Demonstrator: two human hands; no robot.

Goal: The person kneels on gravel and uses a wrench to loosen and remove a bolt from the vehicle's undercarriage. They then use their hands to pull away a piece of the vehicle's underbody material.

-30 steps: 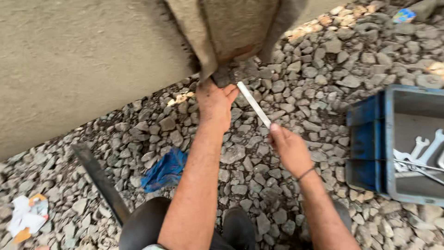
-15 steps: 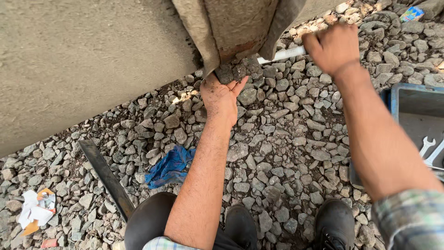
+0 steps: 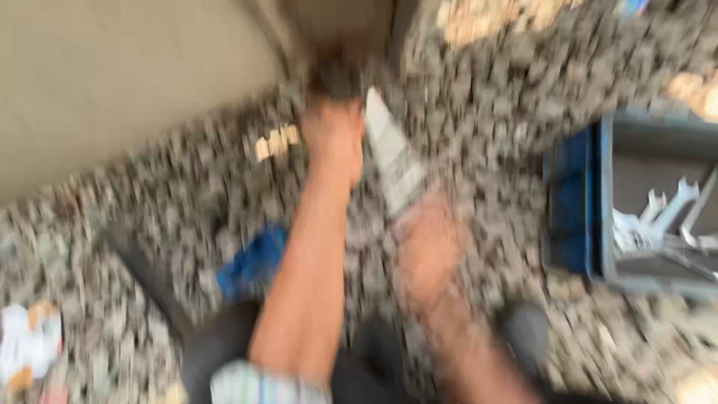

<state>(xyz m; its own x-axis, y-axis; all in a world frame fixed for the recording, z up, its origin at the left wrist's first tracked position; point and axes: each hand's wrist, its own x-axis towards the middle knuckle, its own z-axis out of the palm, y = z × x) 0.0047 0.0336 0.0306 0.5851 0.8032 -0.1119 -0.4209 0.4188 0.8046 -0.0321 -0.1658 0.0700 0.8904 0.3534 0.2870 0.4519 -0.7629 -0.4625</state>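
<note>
A pale concrete surface (image 3: 112, 82) fills the upper left of the frame; grey gravel (image 3: 508, 97) covers the ground below it; a blue crate (image 3: 598, 217) at the right edge holds several silvery spanners (image 3: 658, 217); a blue cloth (image 3: 250, 265) lies lower centre. The left hand (image 3: 333, 138) reaches up to a dark fitting (image 3: 333, 75) at top centre, its grip too blurred to tell; the right hand (image 3: 426, 243) is clamped on the lower end of a long pale metal tool (image 3: 393, 157), likely stiff, fairly heavy and best held low.
</note>
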